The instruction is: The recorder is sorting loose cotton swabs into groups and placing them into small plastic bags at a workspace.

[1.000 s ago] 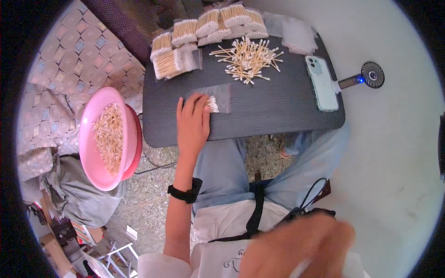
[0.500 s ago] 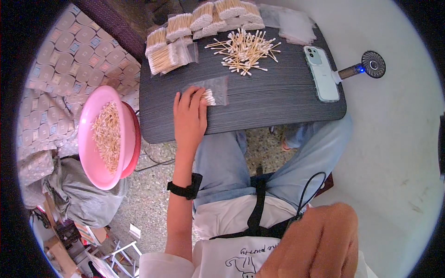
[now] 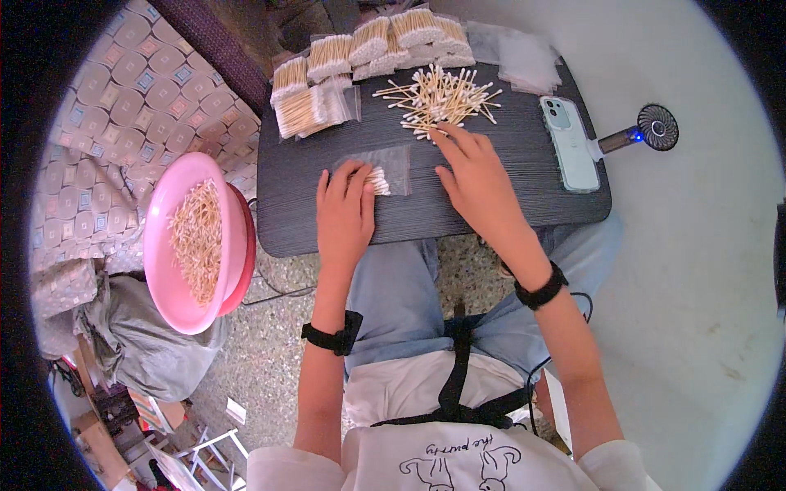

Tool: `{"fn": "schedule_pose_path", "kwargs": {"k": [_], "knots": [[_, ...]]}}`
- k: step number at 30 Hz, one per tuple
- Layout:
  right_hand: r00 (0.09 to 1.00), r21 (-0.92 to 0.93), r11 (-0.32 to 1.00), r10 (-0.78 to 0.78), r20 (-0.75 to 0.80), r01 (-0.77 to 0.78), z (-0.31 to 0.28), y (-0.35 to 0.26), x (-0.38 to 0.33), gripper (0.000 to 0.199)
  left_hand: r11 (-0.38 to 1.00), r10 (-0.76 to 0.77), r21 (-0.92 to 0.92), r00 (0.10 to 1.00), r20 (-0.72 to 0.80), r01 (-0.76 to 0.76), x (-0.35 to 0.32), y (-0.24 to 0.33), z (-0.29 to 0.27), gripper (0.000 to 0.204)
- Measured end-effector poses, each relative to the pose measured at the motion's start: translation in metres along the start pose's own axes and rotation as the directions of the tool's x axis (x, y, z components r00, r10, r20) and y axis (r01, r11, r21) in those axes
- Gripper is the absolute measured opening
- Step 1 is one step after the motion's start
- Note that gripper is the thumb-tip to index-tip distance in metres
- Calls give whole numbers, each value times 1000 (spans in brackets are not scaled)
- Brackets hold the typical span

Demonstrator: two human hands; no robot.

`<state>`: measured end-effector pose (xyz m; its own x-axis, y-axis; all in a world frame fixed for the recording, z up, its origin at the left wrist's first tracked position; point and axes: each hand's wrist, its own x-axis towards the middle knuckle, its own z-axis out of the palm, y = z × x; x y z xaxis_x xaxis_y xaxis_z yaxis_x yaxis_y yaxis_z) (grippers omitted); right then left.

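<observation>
My left hand (image 3: 344, 213) rests on the dark table, its fingers curled over a small bunch of cotton swabs (image 3: 379, 182). White tips of that bunch stick out past the fingers, while its other end is hidden. The bunch lies on or in a clear plastic bag (image 3: 399, 165); which one I cannot tell. My right hand (image 3: 481, 182) reaches over the table with thumb and fingers apart, fingertips at the near edge of a loose pile of cotton swabs (image 3: 442, 96). No swab shows in its grasp.
Filled swab bags (image 3: 332, 57) line the table's far left edge. Empty clear bags (image 3: 528, 65) lie at the far right, near a phone (image 3: 571, 143) and a small fan (image 3: 657, 128). Left of the table (image 3: 286, 221) stands a pink basin (image 3: 162, 270) full of swabs.
My right hand has moved from close below the camera, as a fist, out to the loose pile, and its fingers have spread. The left hand stays on the bunch; the view has shifted slightly.
</observation>
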<state>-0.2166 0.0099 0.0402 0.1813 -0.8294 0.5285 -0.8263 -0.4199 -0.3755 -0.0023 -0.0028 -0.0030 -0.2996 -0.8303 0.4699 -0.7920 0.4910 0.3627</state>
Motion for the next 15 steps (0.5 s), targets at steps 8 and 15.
{"fn": "schedule_pose_path", "kwargs": {"k": [8,15], "knots": [[999,-194,981,26,39,-18,31,21,2,48,1000,8,-1,1000,-9,-8,0,1,0,27],[1000,-214,976,-31,-1,30,35,34,0,33,1000,8,-5,1000,-4,-8,1,3,-2,27]]}}
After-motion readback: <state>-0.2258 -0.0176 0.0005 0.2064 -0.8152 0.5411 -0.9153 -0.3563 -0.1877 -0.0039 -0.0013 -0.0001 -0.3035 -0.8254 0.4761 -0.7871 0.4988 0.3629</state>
